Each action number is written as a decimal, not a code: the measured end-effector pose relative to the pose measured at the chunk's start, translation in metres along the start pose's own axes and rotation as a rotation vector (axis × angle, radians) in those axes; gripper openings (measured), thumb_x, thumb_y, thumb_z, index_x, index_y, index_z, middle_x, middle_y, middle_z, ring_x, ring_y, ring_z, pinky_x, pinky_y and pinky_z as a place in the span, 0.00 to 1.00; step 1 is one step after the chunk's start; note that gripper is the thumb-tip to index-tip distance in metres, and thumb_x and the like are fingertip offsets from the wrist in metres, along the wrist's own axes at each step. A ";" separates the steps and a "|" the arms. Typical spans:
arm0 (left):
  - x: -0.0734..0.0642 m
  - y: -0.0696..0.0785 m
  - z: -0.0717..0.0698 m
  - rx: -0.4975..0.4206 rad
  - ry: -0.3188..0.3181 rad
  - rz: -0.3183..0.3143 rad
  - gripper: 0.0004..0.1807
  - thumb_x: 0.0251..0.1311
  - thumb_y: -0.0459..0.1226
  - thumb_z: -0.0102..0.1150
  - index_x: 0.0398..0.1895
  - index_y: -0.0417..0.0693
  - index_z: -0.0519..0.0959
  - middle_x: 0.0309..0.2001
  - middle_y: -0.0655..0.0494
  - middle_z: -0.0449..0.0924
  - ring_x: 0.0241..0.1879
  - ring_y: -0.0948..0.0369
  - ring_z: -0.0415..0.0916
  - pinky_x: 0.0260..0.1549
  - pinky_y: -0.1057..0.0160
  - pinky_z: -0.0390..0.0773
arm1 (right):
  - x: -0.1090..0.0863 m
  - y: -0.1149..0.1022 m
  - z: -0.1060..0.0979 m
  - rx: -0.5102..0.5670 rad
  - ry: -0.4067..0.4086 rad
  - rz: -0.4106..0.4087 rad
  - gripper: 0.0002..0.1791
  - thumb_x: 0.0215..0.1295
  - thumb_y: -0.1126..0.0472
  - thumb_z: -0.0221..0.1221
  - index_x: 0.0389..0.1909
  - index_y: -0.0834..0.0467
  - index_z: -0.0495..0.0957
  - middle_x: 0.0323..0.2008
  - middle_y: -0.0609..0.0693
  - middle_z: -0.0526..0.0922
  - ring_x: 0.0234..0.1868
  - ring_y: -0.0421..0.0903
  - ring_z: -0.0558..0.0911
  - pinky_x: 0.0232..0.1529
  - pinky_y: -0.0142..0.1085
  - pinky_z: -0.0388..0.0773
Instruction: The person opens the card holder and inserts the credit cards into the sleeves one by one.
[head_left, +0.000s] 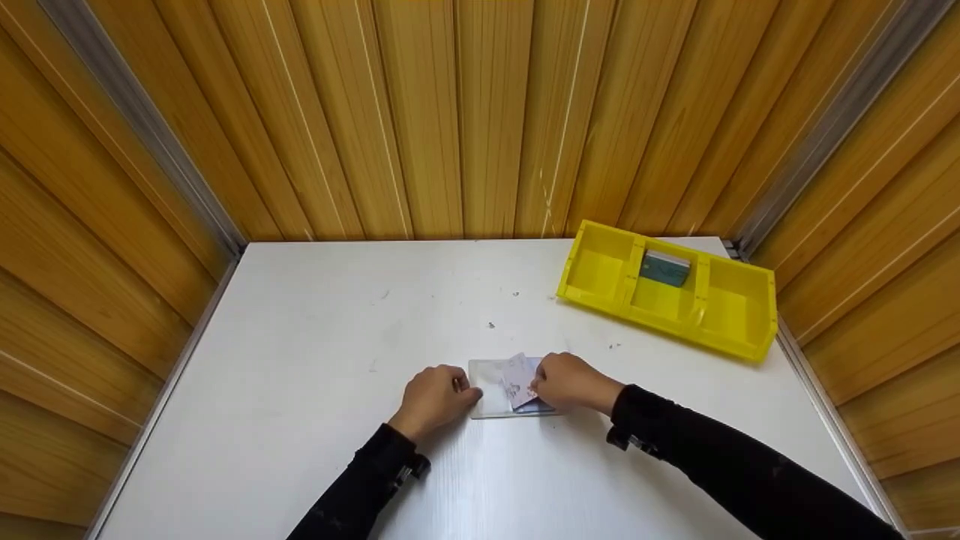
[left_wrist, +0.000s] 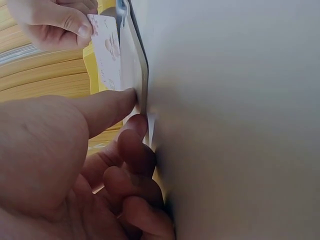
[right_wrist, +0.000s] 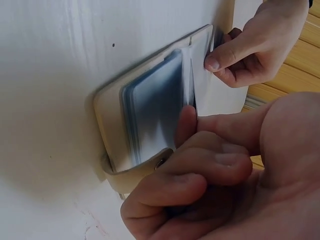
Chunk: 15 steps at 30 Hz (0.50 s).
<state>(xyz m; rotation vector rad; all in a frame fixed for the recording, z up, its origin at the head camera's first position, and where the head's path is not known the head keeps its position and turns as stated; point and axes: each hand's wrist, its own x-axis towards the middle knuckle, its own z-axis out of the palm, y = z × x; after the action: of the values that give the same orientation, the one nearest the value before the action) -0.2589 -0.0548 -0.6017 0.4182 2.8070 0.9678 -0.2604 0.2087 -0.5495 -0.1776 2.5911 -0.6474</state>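
Observation:
An opened card holder (head_left: 486, 407) with a pale cover lies on the white table. At its left edge is my left hand (head_left: 436, 397), gripping the cover (left_wrist: 143, 80) between thumb and forefinger. My right hand (head_left: 574, 381) pinches a pale pinkish card (head_left: 517, 381) with a printed pattern, held tilted over the middle of the holder. In the right wrist view, a stack of clear bluish sleeves (right_wrist: 152, 100) lies on the holder's other half. A strap with a snap button (right_wrist: 132, 175) curls up at that end, partly hidden behind my right fingers.
A yellow tray (head_left: 660, 327) with three compartments stands at the back right of the table (head_left: 337, 315). Its middle compartment holds a stack of cards (head_left: 664, 270), dark green on the front. Wood-patterned walls (head_left: 420, 120) enclose the back and both sides.

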 end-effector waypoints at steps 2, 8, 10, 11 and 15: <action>0.000 0.000 0.000 -0.002 0.002 -0.001 0.18 0.67 0.48 0.73 0.21 0.56 0.80 0.19 0.66 0.69 0.26 0.63 0.68 0.30 0.63 0.65 | 0.001 0.000 0.002 -0.001 0.008 -0.003 0.12 0.76 0.57 0.63 0.32 0.58 0.88 0.33 0.50 0.85 0.36 0.47 0.79 0.41 0.40 0.73; 0.000 -0.001 0.001 0.004 0.010 0.006 0.18 0.67 0.48 0.74 0.21 0.56 0.80 0.20 0.66 0.70 0.26 0.63 0.68 0.30 0.62 0.65 | 0.003 -0.001 0.006 -0.025 0.018 -0.034 0.16 0.76 0.57 0.66 0.26 0.57 0.88 0.24 0.47 0.79 0.30 0.46 0.75 0.36 0.39 0.68; 0.000 -0.001 0.001 0.005 0.011 0.007 0.18 0.66 0.48 0.74 0.21 0.56 0.80 0.20 0.66 0.70 0.26 0.63 0.68 0.29 0.62 0.65 | 0.004 -0.003 0.007 -0.027 0.009 -0.036 0.17 0.77 0.56 0.66 0.25 0.57 0.88 0.22 0.47 0.77 0.29 0.46 0.74 0.35 0.39 0.67; 0.000 -0.001 0.001 0.006 0.011 0.006 0.18 0.66 0.48 0.74 0.21 0.56 0.80 0.20 0.66 0.70 0.26 0.63 0.68 0.29 0.62 0.65 | 0.004 -0.003 0.007 -0.030 0.008 -0.037 0.16 0.77 0.56 0.66 0.26 0.56 0.88 0.23 0.46 0.77 0.29 0.46 0.74 0.35 0.38 0.67; 0.001 0.000 0.001 0.005 0.008 0.000 0.18 0.66 0.48 0.74 0.21 0.56 0.81 0.20 0.66 0.71 0.26 0.63 0.69 0.29 0.62 0.66 | 0.004 -0.006 0.008 -0.045 0.006 -0.041 0.17 0.77 0.56 0.66 0.25 0.57 0.87 0.22 0.47 0.77 0.30 0.46 0.74 0.35 0.39 0.68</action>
<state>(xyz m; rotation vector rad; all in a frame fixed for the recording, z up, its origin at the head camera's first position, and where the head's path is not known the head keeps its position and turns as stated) -0.2594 -0.0545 -0.6026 0.4156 2.8173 0.9657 -0.2604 0.1991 -0.5543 -0.2441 2.6154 -0.6054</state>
